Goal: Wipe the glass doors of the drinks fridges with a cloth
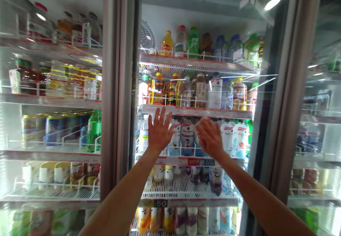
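Note:
Fingers spread, my left hand [160, 131] lies flat against the glass door [207, 1] of a drinks fridge, or very close to it. To its right, my right hand [210, 138] is closed, pressing a small pale cloth [198, 127] to the same glass; most of the cloth is hidden under the fingers. Behind the glass, at hand height, stands a row of white-labelled bottles [187, 136] on a shelf. Both forearms reach up from the bottom of the view.
A metal door frame [110, 86] runs down the left, another door frame [293, 86] down the right. Cans [55, 129] fill part of the left cabinet. Shelves above hold a green bottle [193, 42] and others; purple-bottomed bottles [217, 182] stand below.

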### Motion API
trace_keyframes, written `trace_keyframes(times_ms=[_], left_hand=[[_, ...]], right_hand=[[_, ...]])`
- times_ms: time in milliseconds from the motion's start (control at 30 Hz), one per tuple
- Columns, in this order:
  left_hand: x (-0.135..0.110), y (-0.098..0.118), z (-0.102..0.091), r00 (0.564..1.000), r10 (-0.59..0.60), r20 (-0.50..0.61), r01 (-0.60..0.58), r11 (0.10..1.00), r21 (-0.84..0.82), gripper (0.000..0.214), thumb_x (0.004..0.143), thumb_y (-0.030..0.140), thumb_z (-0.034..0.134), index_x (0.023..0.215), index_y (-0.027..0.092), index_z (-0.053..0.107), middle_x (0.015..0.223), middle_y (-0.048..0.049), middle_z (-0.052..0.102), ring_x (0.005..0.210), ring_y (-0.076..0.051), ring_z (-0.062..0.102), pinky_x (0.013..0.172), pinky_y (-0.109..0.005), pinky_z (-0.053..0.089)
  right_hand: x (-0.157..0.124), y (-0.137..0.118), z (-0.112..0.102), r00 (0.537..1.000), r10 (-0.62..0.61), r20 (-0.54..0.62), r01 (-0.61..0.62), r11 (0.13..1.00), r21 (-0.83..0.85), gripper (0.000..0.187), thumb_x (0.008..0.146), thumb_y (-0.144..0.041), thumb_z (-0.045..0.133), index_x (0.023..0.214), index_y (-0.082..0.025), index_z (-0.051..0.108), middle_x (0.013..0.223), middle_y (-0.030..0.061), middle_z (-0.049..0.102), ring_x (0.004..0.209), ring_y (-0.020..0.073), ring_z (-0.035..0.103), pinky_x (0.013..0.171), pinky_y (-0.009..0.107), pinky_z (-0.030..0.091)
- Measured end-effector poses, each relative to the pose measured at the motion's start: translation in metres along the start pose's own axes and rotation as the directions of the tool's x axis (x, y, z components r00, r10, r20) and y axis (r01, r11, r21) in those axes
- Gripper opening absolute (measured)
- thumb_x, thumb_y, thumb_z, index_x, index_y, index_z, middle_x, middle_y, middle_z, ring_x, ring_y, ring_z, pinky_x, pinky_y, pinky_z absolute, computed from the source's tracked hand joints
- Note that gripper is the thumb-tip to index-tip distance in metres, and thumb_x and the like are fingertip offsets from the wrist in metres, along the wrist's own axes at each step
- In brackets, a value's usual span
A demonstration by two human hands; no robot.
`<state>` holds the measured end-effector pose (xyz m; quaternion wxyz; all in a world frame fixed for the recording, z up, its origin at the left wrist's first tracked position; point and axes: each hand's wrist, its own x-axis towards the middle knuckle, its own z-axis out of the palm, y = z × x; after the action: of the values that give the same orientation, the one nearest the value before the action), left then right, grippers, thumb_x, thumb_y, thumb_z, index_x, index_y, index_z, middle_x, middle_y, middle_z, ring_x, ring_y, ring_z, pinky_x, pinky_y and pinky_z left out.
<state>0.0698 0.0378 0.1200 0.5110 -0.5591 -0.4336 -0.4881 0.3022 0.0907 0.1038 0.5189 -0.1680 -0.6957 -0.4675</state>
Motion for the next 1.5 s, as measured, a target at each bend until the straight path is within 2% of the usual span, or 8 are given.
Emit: trace_keyframes(times_ms=[200,333,467,700,867,1000,1267,1500], left_hand=[[0.000,0.001,-0.002,1.000,0.008,0.005,-0.008,0.999,0.041,0.048,0.087,0.031,0.044,0.133,0.018,0.042,0.144,-0.0126,0.035,0.139,-0.025,0.016,0.113,-0.046,0.007],[0.001,0.003,-0.001,0.999,-0.008,0.032,0.007,1.000,0.029,0.049,0.087,0.032,0.044,0.134,0.018,0.041,0.146,-0.0119,0.031,0.139,-0.024,0.014,0.113,-0.046,0.006],[0.002,0.001,-0.004,0.998,-0.005,0.070,0.004,1.000,0.013,0.049,0.088,0.032,0.043,0.135,0.019,0.039,0.146,-0.0107,0.030,0.140,-0.023,0.013,0.114,-0.046,0.006],[-0.029,-0.045,-0.028,0.999,-0.023,0.030,0.020,0.996,0.085,0.046,0.089,0.031,0.043,0.134,0.020,0.041,0.147,-0.0129,0.029,0.139,-0.022,0.016,0.113,-0.044,0.012],[-0.051,-0.061,-0.030,0.998,-0.037,0.054,0.030,0.992,0.120,0.050,0.091,0.031,0.040,0.138,0.017,0.034,0.147,-0.0156,0.027,0.140,-0.024,0.011,0.113,-0.048,0.011],[-0.052,-0.060,-0.026,0.997,-0.033,0.064,0.024,0.992,0.128,0.051,0.091,0.031,0.039,0.139,0.017,0.032,0.148,-0.0158,0.024,0.140,-0.024,0.008,0.113,-0.048,0.009],[-0.071,-0.054,-0.028,0.994,-0.026,0.110,0.014,0.994,0.105,0.056,0.091,0.029,0.039,0.143,0.018,0.022,0.151,-0.0132,0.015,0.140,-0.024,0.004,0.113,-0.047,0.010],[-0.099,-0.042,-0.038,0.980,0.053,0.190,-0.070,0.994,0.085,0.068,0.089,0.030,0.043,0.145,0.018,0.006,0.152,-0.0142,0.007,0.140,-0.029,0.001,0.111,-0.051,0.014]], right_hand=[[0.008,0.041,0.000,0.881,0.376,-0.287,-0.412,0.908,-0.078,0.053,0.084,-0.024,0.042,0.136,-0.017,0.038,0.141,0.0175,0.038,0.132,0.0296,0.034,0.101,0.052,0.032],[-0.018,-0.034,0.006,0.997,0.076,0.001,-0.076,0.997,0.031,0.052,0.084,-0.023,0.043,0.136,-0.022,0.037,0.140,0.0099,0.041,0.137,0.0256,0.024,0.109,0.050,0.022],[-0.030,-0.062,0.005,0.952,-0.239,0.192,0.209,0.964,0.165,0.044,0.084,-0.023,0.045,0.128,-0.028,0.047,0.133,0.0023,0.051,0.136,0.0193,0.026,0.114,0.046,0.013],[0.037,0.019,0.008,0.948,0.293,-0.127,-0.301,0.953,-0.043,0.052,0.086,-0.027,0.042,0.137,-0.023,0.036,0.144,0.0099,0.036,0.136,0.0248,0.026,0.109,0.052,0.021],[-0.010,-0.051,0.012,0.996,-0.039,0.079,0.033,0.996,0.079,0.046,0.084,-0.021,0.044,0.130,-0.022,0.046,0.139,0.0075,0.044,0.138,0.0234,0.021,0.111,0.049,0.017],[-0.056,-0.107,0.014,0.880,-0.437,0.188,0.387,0.887,0.252,0.034,0.085,-0.024,0.046,0.118,-0.027,0.056,0.137,-0.0018,0.047,0.136,0.0188,0.025,0.113,0.042,0.016],[0.013,-0.068,0.020,0.998,-0.016,0.054,0.010,0.995,0.097,0.041,0.086,-0.021,0.044,0.126,-0.017,0.049,0.136,0.0098,0.047,0.138,0.0230,0.021,0.113,0.048,0.012],[-0.080,-0.119,0.013,0.821,-0.538,0.190,0.461,0.822,0.335,0.032,0.087,-0.025,0.046,0.118,-0.025,0.055,0.137,0.0001,0.047,0.133,0.0180,0.031,0.112,0.042,0.017]])
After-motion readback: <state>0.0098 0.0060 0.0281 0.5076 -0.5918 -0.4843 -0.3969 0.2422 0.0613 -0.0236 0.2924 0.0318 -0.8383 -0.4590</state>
